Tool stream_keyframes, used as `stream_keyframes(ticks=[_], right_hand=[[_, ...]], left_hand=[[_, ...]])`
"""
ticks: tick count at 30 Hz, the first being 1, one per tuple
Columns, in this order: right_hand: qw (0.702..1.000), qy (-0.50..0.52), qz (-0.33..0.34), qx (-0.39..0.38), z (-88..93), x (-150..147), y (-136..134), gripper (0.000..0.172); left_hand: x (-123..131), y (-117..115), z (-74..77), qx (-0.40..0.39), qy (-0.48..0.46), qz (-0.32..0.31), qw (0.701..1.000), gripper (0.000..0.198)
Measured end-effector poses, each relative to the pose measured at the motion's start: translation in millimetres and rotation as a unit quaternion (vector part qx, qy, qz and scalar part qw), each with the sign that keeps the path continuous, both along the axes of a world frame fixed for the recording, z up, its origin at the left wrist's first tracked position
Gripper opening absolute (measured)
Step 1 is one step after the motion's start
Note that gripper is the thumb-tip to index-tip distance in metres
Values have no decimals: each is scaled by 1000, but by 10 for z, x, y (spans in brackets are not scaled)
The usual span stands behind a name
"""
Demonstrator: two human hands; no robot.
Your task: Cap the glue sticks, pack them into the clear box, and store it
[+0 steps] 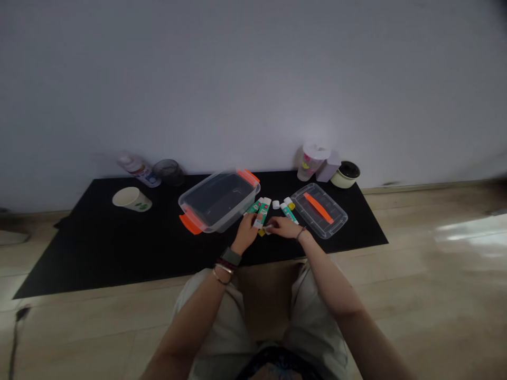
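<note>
My left hand is wrapped round a green-and-white glue stick that lies on the black mat. My right hand pinches a small white cap at the near end of that stick. Two more glue sticks lie close by, one against the clear box and one with a yellow end to the right. A loose white cap sits between them. The clear plastic box with orange latches stands just left of my hands.
The box's clear lid with an orange handle lies to the right. A paper cup, a white bottle and a dark cup are at the back left. A cup, a white block and a round tin stand back right by the wall.
</note>
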State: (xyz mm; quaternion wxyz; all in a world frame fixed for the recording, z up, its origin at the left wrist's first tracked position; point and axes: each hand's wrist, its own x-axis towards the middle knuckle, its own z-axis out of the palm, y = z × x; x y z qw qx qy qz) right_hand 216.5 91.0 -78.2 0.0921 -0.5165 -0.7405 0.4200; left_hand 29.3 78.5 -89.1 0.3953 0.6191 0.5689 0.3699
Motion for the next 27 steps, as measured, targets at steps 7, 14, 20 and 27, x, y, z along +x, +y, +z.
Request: stream_keyframes(ticks=[7, 14, 20, 27], right_hand=[[938, 270, -206, -73, 39, 112, 104, 36], [808, 463, -340, -134, 144, 95, 130, 42], [793, 489, -341, -128, 92, 13, 114, 46], [804, 497, -310, -103, 175, 90, 108, 48]], left_hand=[[41, 48, 52, -207, -309, 2, 928, 53], [50, -75, 119, -270, -311, -137, 901, 56], [94, -105, 122, -278, -334, -148, 888, 56], [79, -64, 179, -264, -337, -113, 897, 55]])
